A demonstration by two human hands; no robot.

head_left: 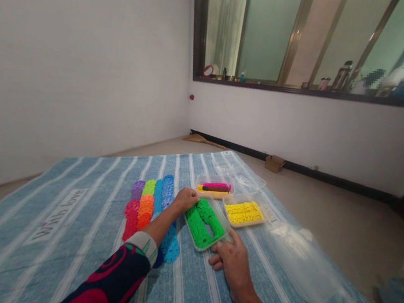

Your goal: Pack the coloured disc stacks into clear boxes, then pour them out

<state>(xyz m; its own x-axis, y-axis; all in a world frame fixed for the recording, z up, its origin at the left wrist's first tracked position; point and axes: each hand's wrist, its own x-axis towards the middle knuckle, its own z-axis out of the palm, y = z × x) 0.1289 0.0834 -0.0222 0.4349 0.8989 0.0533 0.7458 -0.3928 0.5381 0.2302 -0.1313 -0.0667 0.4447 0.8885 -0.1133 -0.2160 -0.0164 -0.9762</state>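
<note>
A clear plastic box [200,247] with green pieces [199,226] inside lies tilted on the striped cloth between my hands. My left hand [185,201] pinches its far left corner. At its near right corner, my right hand [229,256] grips the edge between thumb and finger. Just behind stands a box of yellow pieces [244,212], and beyond it a box holding pink, brown and orange items [215,188]. Left of the green box, rows of coloured pieces [146,204] in purple, lime, orange, red and blue lie on the cloth, partly covered by my left forearm.
An empty-looking clear lid or tray [248,180] lies at the back of the striped cloth [105,198]. Clear plastic wrapping [309,267] spreads along the right side. On the floor are a small cardboard box [274,163] and, at right, a bag [402,295].
</note>
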